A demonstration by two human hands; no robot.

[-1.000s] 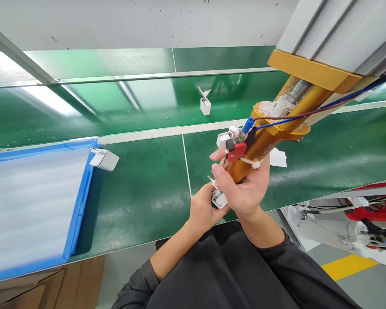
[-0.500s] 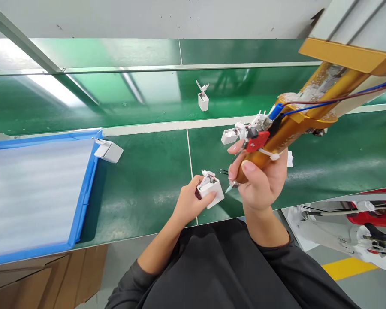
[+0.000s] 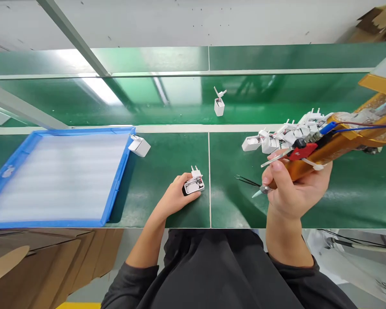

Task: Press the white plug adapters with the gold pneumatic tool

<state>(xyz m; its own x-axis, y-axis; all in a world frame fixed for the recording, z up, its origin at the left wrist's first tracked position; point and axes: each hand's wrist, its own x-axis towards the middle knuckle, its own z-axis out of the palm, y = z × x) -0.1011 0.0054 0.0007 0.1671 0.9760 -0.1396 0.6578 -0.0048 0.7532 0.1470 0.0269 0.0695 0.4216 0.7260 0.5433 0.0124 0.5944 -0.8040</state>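
My left hand (image 3: 175, 194) is closed around a white charger housing (image 3: 198, 186) on the green bench. Its two-pin plug end (image 3: 195, 171) is tipped up off the open top, and wires show inside. My right hand (image 3: 287, 189) grips an orange glue dispensing gun (image 3: 304, 168), with a finger and thumb at its pale lever (image 3: 276, 158). The gun's tapered nozzle (image 3: 257, 194) points down and left, apart from the housing. Close to the nozzle lie thin black tweezers (image 3: 246, 180), partly hidden behind it.
Several open white charger housings (image 3: 270, 143) stand in a row behind the gun. Another stands on the back ledge (image 3: 219, 107). One white charger (image 3: 139, 146) is beside a blue-rimmed tray (image 3: 114, 189) at left. Wires (image 3: 366, 125) run along the gun.
The gun and my right hand have moved right, away from the charger housing. My left hand has turned the housing, so its open top faces me. The camera view has shifted.
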